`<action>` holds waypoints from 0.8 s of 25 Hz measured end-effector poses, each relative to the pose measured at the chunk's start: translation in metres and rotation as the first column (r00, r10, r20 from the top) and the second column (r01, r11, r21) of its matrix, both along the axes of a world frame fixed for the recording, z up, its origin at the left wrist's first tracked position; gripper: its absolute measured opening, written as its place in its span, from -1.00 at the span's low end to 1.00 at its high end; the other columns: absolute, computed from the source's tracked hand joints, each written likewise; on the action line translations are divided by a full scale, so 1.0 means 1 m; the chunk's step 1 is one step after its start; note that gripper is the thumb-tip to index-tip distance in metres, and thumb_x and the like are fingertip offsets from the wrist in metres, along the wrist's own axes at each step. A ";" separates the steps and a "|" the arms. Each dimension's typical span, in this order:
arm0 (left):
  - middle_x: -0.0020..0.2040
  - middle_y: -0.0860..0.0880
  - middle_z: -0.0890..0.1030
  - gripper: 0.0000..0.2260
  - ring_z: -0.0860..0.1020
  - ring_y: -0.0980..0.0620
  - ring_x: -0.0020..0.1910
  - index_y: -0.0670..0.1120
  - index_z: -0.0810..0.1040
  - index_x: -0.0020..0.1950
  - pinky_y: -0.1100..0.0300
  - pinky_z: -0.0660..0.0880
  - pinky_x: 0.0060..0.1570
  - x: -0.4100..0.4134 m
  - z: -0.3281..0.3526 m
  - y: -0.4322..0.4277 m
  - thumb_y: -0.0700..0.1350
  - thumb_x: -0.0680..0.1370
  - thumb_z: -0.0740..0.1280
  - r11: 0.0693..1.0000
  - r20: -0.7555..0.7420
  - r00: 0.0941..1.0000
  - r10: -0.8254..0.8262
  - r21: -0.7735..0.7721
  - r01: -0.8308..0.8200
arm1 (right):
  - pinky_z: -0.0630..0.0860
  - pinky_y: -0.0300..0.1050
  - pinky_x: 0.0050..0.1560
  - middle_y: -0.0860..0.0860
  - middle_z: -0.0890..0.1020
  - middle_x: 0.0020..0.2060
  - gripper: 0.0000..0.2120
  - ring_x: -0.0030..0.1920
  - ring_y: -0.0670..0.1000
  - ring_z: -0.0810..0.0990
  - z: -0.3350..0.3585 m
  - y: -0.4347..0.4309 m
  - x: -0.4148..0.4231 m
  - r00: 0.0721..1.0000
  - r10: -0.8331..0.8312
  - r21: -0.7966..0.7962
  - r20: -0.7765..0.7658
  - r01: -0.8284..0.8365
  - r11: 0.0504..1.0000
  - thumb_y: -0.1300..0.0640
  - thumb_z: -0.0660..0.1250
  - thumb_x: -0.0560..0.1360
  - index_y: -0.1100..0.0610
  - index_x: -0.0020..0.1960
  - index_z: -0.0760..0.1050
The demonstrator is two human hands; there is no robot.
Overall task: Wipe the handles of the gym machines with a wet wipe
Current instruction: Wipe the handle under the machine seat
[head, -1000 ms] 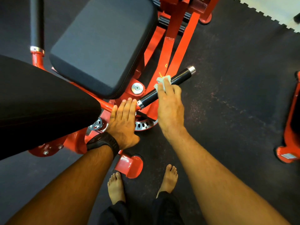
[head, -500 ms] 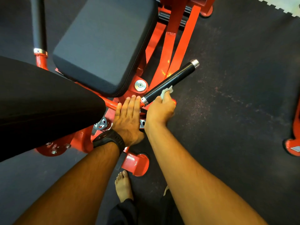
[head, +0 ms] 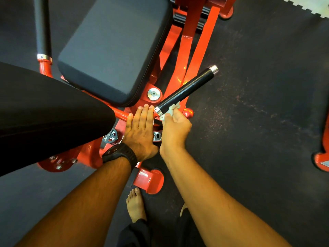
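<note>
The white wet wipe (head: 170, 110) sits bunched against the lower end of a black handle (head: 187, 90), right by the silver collar where the handle meets the machine's red frame (head: 186, 49). The right hand (head: 175, 130) grips the wipe with its fingers curled round it and presses it to the near side of the handle. The hand hides most of the wipe, so it is hard to tell whether it wraps round the bar or only touches one side. The handle slants up and to the right, and its far end, capped in silver, stands free above the floor.

Just beside it, the left hand (head: 140, 129) lies flat on the red frame. Its fingers are straight and held together, grasping nothing, with the fingertips next to the handle's collar. A black watch (head: 121, 155) is on that wrist.

A silver round cap (head: 154, 94) and a red knob (head: 188, 113) flank the base of the handle. Above them is the dark seat pad (head: 114, 49), and a larger black pad (head: 44, 113) fills the left of the view. A second black handle (head: 41, 27) stands upright at the top left.

Below the hands, a red foot of the machine (head: 149, 180) rests on the dark rubber floor (head: 258, 104), near a bare foot (head: 135, 205). Part of another red machine (head: 322, 161) shows at the right edge.
</note>
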State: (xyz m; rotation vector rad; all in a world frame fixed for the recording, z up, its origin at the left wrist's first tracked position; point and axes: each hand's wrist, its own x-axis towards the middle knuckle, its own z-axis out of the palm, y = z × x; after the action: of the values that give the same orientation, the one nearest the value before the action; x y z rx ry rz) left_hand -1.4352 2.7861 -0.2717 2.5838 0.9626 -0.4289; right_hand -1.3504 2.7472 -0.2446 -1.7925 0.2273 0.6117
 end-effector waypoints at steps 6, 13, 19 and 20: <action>0.62 -0.08 -0.31 0.10 -0.31 -0.07 0.59 -0.12 -0.38 0.58 0.01 -0.43 0.43 0.000 0.000 0.002 0.10 0.42 0.42 1.000 -0.026 1.000 -0.013 -0.018 0.013 | 0.27 0.03 0.51 0.11 0.46 0.43 -0.55 0.47 0.07 0.38 -0.026 -0.041 0.017 0.321 0.735 -0.526 0.597 -0.535 0.661 0.17 0.00 0.64 0.23 0.46 0.41; 0.61 -0.08 -0.32 0.10 -0.32 -0.07 0.59 -0.12 -0.37 0.59 0.00 -0.43 0.44 0.002 0.005 0.001 0.02 0.39 0.42 1.000 -0.062 0.998 -0.008 -0.016 0.007 | 0.33 0.08 0.46 0.25 0.48 0.38 -0.54 0.42 0.23 0.43 -0.027 -0.043 0.064 -0.285 0.786 -0.820 0.549 -0.368 0.439 0.37 0.13 0.52 0.35 0.40 0.43; 0.62 -0.09 -0.28 0.10 -0.29 -0.09 0.60 -0.13 -0.36 0.59 0.00 -0.42 0.43 0.003 0.007 0.000 0.01 0.39 0.43 1.000 -0.060 0.998 -0.009 -0.010 0.008 | 0.31 0.08 0.45 0.20 0.56 0.20 -0.60 0.29 0.22 0.46 -0.004 -0.016 0.078 -0.418 0.868 -0.954 0.267 -0.242 0.177 0.27 0.05 0.56 0.31 0.31 0.47; 0.62 -0.10 -0.29 0.09 -0.29 -0.09 0.60 -0.13 -0.36 0.59 0.00 -0.42 0.43 0.003 0.007 0.000 0.01 0.40 0.43 1.000 -0.064 0.998 -0.011 -0.010 0.011 | 0.35 0.07 0.40 0.17 0.58 0.14 -0.63 0.23 0.19 0.49 -0.003 -0.013 0.080 -0.490 0.854 -0.979 0.176 -0.179 0.099 0.24 0.08 0.56 0.28 0.27 0.50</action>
State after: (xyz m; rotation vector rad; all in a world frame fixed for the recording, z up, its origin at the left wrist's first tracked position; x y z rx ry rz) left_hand -1.4318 2.7860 -0.2649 2.5821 0.9658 -0.5213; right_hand -1.2706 2.7345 -0.2475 -2.3089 -2.3260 -0.0968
